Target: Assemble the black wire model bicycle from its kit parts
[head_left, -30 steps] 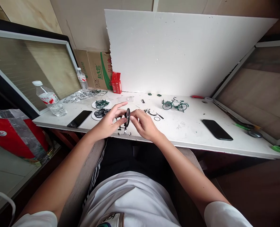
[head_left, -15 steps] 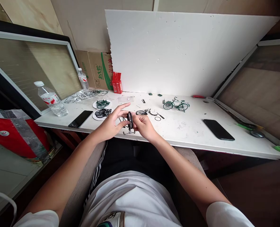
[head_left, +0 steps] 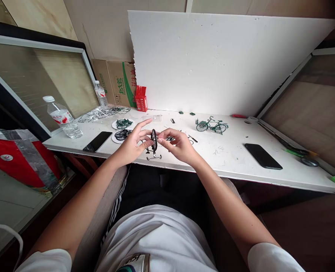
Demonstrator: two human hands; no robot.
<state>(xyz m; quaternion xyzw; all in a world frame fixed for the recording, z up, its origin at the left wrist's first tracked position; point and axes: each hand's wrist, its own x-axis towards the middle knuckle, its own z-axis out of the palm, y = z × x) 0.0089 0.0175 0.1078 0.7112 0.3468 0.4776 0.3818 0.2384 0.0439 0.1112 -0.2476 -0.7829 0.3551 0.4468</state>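
Observation:
My left hand grips a black model bicycle by its wheel, held upright and seen edge-on, with the pedals hanging below. Its index finger points out free above the wheel. My right hand is beside the wheel on the right, thumb and fingertips pinched close to its hub. Whether a small part sits between those fingertips is too small to tell. Loose black bicycle parts lie behind the right hand, partly hidden by it. Farther right a finished-looking green model bicycle stands on the white table.
White plates hold green bicycle parts and black bicycle parts. Phones lie at left and right. A water bottle, a red box and a cardboard box stand toward the back left, before a white board.
My right hand has drawn slightly away to the right from the wheel, its fingers more arched. My left hand keeps its grip on the model bicycle. The view has shifted slightly.

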